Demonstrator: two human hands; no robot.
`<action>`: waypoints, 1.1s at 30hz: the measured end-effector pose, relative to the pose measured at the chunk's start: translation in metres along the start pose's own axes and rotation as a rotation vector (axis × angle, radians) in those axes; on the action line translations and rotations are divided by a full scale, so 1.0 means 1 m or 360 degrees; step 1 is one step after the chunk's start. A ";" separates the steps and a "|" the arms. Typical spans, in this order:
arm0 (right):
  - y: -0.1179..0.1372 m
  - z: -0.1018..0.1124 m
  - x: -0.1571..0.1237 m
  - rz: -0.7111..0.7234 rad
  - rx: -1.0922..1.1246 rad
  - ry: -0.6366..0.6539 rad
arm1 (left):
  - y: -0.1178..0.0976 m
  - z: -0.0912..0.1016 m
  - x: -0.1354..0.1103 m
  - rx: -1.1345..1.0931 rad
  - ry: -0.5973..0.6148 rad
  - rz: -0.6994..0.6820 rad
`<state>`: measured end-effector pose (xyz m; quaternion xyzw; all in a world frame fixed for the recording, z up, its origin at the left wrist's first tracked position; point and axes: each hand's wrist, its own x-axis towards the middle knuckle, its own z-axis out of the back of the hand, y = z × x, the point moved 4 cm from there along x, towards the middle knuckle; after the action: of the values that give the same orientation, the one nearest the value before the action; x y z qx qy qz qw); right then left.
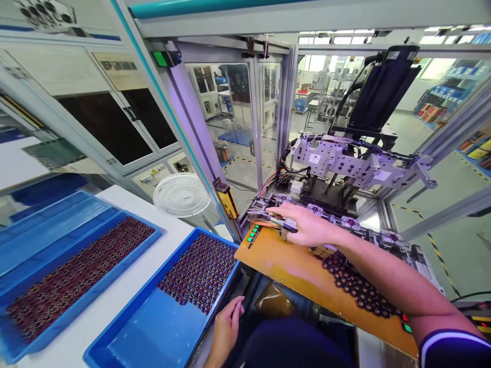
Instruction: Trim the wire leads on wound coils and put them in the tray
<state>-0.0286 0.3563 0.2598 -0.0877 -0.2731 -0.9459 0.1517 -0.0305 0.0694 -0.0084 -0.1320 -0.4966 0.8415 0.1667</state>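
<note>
My right hand (307, 225) reaches across the orange work board (284, 263) to the machine's fixture rail (345, 221) and grips a pair of tweezers (274, 221) pointing left at the rail. A pile of small dark ring coils (356, 286) lies on the board under my right forearm. My left hand (226, 327) rests low by the near right edge of a blue tray (126, 337), fingers loosely curled, holding nothing. That tray holds rows of small dark coils (199, 271).
A second blue tray (23, 342) full of coils (76, 276) lies at the left on the white table (115, 296). A white fan (181, 195) stands behind. A yellow light-curtain post (226, 202), green buttons (252, 236) and the machine head (356, 163) lie ahead.
</note>
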 end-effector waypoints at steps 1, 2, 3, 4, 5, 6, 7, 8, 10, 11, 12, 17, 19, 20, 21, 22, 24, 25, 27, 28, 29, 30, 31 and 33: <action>-0.001 -0.001 0.001 -0.0010 -0.0016 0.0011 | 0.001 0.000 -0.001 -0.0002 -0.0007 0.0004; -0.003 -0.002 0.003 -0.0022 -0.0027 0.0021 | 0.001 0.001 -0.001 -0.0003 -0.0013 0.0007; -0.004 -0.003 0.003 -0.0034 -0.0034 0.0029 | 0.002 0.001 -0.002 -0.0003 -0.0017 0.0009; -0.004 -0.003 0.004 -0.0044 -0.0037 0.0037 | 0.002 0.001 -0.002 -0.0002 -0.0019 0.0010; -0.004 -0.003 0.005 -0.0056 -0.0034 0.0040 | 0.003 0.001 -0.002 0.0001 -0.0019 0.0010; -0.004 -0.003 0.006 -0.0063 -0.0026 0.0043 | 0.003 0.001 -0.002 0.0006 -0.0018 0.0009; -0.004 -0.002 0.006 -0.0064 -0.0013 0.0042 | 0.004 0.001 -0.002 0.0010 -0.0016 0.0006; -0.003 -0.001 0.007 -0.0058 0.0004 0.0040 | 0.004 0.001 -0.002 0.0016 -0.0013 0.0003; -0.001 0.000 0.008 -0.0024 0.0046 0.0032 | 0.005 0.002 -0.002 0.0027 -0.0007 -0.0005; 0.000 0.001 0.009 0.0001 0.0068 0.0017 | 0.005 0.002 -0.001 0.0032 -0.0005 -0.0009; 0.000 0.001 0.009 0.0026 0.0087 -0.0003 | 0.005 0.002 -0.001 0.0037 -0.0004 -0.0011; -0.006 -0.002 0.006 0.0087 0.0173 -0.0104 | 0.004 0.002 0.001 0.0073 0.0006 -0.0012; -0.006 -0.004 0.005 0.0100 0.0206 -0.0103 | 0.004 0.002 0.002 0.0098 0.0030 -0.0013; -0.005 -0.005 0.004 0.0104 0.0242 -0.0095 | 0.005 0.001 0.002 0.0115 0.0049 -0.0013; -0.003 -0.005 0.004 0.0089 0.0318 -0.0079 | 0.005 0.001 0.003 0.0135 0.0071 -0.0012; -0.001 -0.005 0.004 0.0057 0.0426 -0.0054 | 0.006 0.000 0.003 0.0157 0.0098 -0.0010; 0.003 -0.006 0.002 -0.0032 0.0670 0.0024 | 0.008 -0.003 0.003 0.0212 0.0166 0.0001; 0.004 -0.008 0.000 -0.0078 0.0761 0.0064 | 0.010 -0.006 0.004 0.0248 0.0209 0.0010; 0.004 -0.016 -0.007 -0.0159 0.0834 0.0103 | 0.014 -0.015 0.006 0.0339 0.0331 0.0041; 0.001 -0.023 -0.013 -0.0201 0.0825 0.0093 | 0.016 -0.022 0.007 0.0397 0.0413 0.0064; -0.004 -0.033 -0.021 -0.0261 0.0807 0.0066 | 0.019 -0.031 0.009 0.0461 0.0509 0.0094; -0.010 -0.046 -0.030 -0.0336 0.0773 0.0027 | 0.022 -0.043 0.011 0.0529 0.0617 0.0131; -0.019 -0.061 -0.042 -0.0423 0.0721 -0.0021 | 0.025 -0.056 0.013 0.0595 0.0732 0.0173; -0.040 -0.098 -0.069 -0.0627 0.0566 -0.0138 | 0.030 -0.085 0.018 0.0702 0.0955 0.0262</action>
<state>0.0141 0.3518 0.1410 -0.0453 -0.4530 -0.8897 -0.0343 -0.0182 0.1308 -0.0760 -0.3730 -0.2203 0.8627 0.2609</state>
